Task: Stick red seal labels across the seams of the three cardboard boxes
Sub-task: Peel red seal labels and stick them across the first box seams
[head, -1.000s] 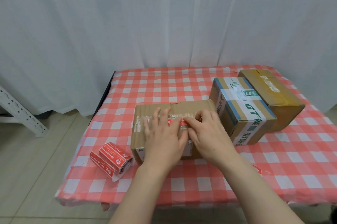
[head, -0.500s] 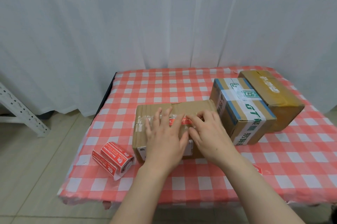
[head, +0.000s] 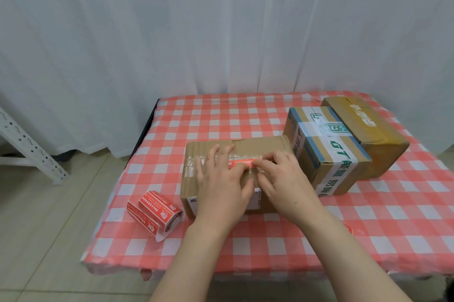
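A plain brown cardboard box (head: 260, 145) lies at the middle of the table, its taped seam running left to right. A red seal label (head: 242, 163) lies along that seam. My left hand (head: 221, 186) rests flat on the box top, fingers spread, its fingertips touching the label's left part. My right hand (head: 287, 183) has bent fingers, and their tips press on the label's right end. To the right stands a box with blue and white printed tape (head: 326, 152), and behind it a box wrapped in yellow tape (head: 366, 129). A roll of red labels (head: 154, 213) lies left of the near box.
The table carries a red and white checked cloth (head: 221, 115). A small red scrap (head: 347, 228) lies beside my right forearm. A white curtain (head: 221, 31) hangs behind the table. A white metal rack leg (head: 29, 149) stands on the tiled floor at the left.
The label has gone from tilted to lying level along the seam. My right fingers have slid a little along it; my left hand has stayed flat on the box.
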